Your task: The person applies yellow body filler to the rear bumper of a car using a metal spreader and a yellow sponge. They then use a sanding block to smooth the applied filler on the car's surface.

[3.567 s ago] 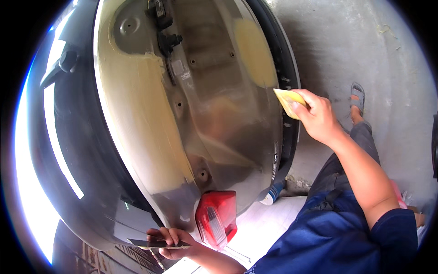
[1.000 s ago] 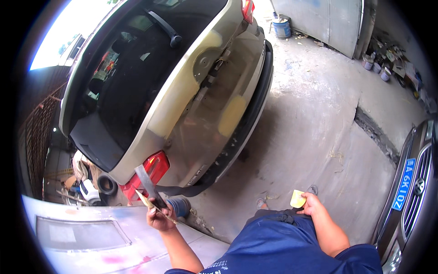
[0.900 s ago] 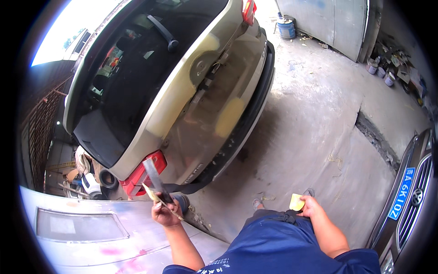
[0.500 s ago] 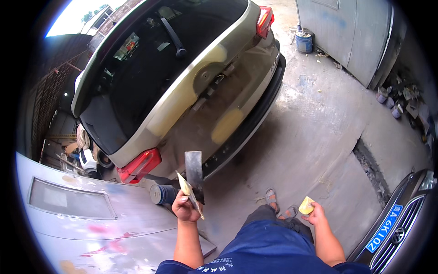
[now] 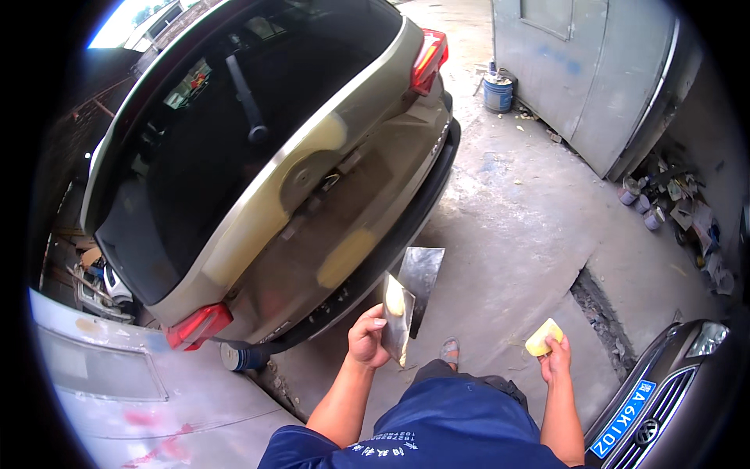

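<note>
My left hand [image 5: 366, 338] is closed on the edge of a dark metal putty board [image 5: 397, 324]. A streak of pale yellow putty [image 5: 394, 295] lies on the board's face. Just beyond it is a second dark flat plate [image 5: 424, 279]; whether it is joined to the board or also held, I cannot tell. My right hand [image 5: 555, 358] grips a yellow putty spreader [image 5: 543, 338] between thumb and fingers, out to the right over the floor. In front of me stands the rear of a beige car [image 5: 266, 227], with pale yellow patches [image 5: 346, 256] on its tailgate.
A grey-white panel with red smears [image 5: 101, 391] fills the lower left, next to a blue bucket [image 5: 244, 357]. A dark car's front [image 5: 656, 406] is close on the right. A floor trench [image 5: 601, 320], scattered cans [image 5: 652, 217] and another blue bucket [image 5: 498, 95] lie beyond.
My view has turned, so the beige car sits further left. My left hand with the board is now nearer the middle, the putty face more visible. My right hand still holds the spreader.
</note>
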`<state>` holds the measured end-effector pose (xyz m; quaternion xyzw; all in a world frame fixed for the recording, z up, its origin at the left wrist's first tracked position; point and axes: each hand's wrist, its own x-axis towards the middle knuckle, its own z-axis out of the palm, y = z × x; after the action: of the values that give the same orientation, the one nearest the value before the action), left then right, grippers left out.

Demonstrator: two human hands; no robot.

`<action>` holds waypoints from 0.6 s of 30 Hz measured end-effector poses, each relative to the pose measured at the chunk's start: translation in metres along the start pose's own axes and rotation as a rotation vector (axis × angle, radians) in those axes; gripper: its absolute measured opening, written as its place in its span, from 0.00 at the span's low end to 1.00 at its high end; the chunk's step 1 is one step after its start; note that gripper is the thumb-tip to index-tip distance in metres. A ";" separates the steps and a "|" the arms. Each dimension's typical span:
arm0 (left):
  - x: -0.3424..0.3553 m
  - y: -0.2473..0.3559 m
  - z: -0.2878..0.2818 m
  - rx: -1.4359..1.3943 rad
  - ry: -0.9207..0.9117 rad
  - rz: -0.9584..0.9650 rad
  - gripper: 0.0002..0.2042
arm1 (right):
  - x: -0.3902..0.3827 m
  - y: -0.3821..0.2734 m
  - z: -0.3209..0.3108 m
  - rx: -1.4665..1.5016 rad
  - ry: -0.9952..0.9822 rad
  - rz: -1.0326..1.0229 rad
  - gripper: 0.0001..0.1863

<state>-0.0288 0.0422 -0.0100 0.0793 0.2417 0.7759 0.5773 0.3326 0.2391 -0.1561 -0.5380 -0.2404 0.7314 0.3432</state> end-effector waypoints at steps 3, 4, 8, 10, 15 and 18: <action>0.042 -0.015 0.017 0.041 -0.022 -0.042 0.24 | 0.016 -0.025 -0.012 0.068 0.045 -0.012 0.18; 0.055 -0.022 0.024 0.050 -0.028 -0.050 0.24 | 0.022 -0.032 -0.019 0.101 0.061 -0.016 0.18; 0.110 -0.064 0.048 0.117 0.032 -0.103 0.25 | 0.044 -0.068 -0.047 0.191 0.144 -0.026 0.16; 0.133 -0.088 0.065 0.124 0.044 -0.132 0.25 | 0.064 -0.085 -0.065 0.215 0.146 -0.031 0.16; 0.188 -0.158 0.112 0.092 0.057 -0.125 0.22 | 0.127 -0.143 -0.118 0.209 0.080 -0.064 0.17; 0.218 -0.198 0.147 0.096 0.109 -0.123 0.22 | 0.156 -0.187 -0.143 0.180 0.060 -0.044 0.17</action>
<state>0.1297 0.3300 -0.0085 0.0494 0.3141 0.7295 0.6056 0.4852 0.4763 -0.1622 -0.5215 -0.1752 0.7257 0.4132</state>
